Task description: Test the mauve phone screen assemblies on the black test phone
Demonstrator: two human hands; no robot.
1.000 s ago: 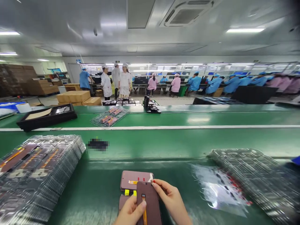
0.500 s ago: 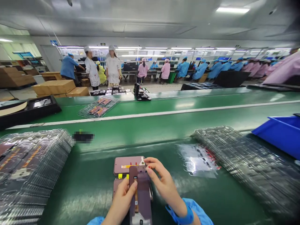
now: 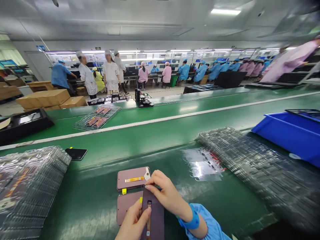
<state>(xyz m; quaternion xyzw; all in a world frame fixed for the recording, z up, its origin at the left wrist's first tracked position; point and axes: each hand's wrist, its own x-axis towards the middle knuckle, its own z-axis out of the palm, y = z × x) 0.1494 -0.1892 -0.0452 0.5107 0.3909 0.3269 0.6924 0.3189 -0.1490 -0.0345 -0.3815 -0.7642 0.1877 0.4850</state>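
Factory hall, bright ceiling lights, long green bench running across the room; distant rows of people in blue, pink and white coats, too small to tell what they handle.

Landmark: the dark panel held at the bottom centre of the view. Its lower end is cut off by the frame edge. An orange ribbon strip runs down its face.

Left hand: thumb pressed on the panel's left edge, fingers behind it and hidden; wrist cut off below. Right hand: fingertips pinched on the panel's top corner, blue sleeve cuff at the wrist. Both hands grip the same panel, close together.

Just behind the panel, lying flat on the bench: two pink panels, far one with an orange strip, near one partly covered by the held panel. Small yellow tabs between them.

Left of the panel: stack of clear trays, blurred, contents hard to make out. A black phone lies beyond it.

Right of the panel: second stack of clear trays, smeared by motion; a plastic sheet beside it; a blue bin, cut off at the frame edge.
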